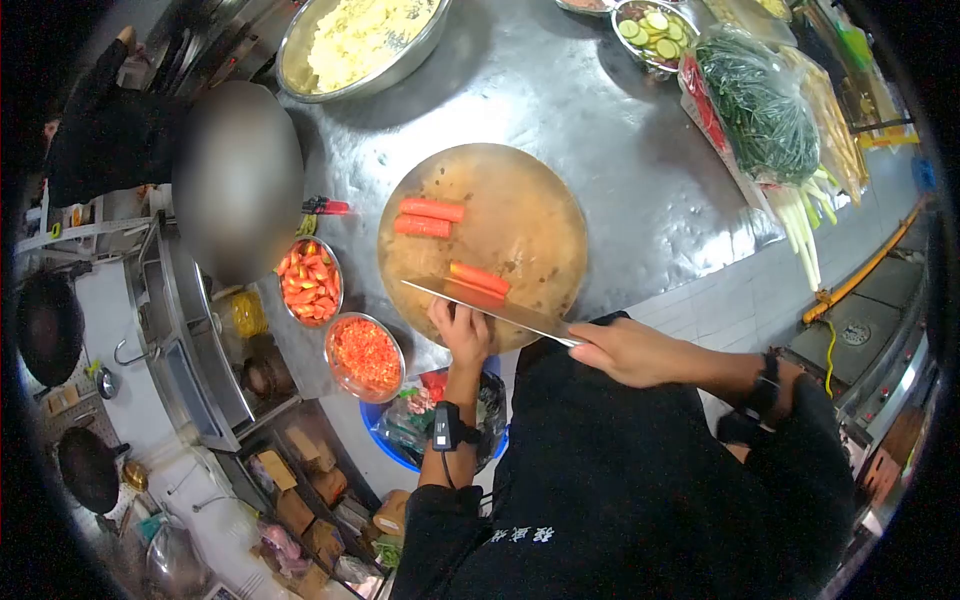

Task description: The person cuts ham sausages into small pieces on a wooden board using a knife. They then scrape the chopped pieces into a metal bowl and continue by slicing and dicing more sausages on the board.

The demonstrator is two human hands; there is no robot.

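Observation:
A round wooden board (540,220) lies on the metal table. My right hand (625,350) is closed around the handle of a knife (490,308), whose blade reaches left over the board's near part. Just beyond the blade are orange-red carrot pieces (480,277), partly hidden by it. My left hand (462,328) is on the near side of the blade, fingers bent; whether it holds anything is hidden. Two more carrot pieces (432,210) lie side by side on the board's left part.
Left of the board stand a bowl of red pieces (308,283) and a bowl of chopped orange-red bits (366,355). A large metal bowl (360,45) is at the back. Bagged greens (760,110) lie at right. A blue bin (375,425) stands below; another person (130,140) is at left.

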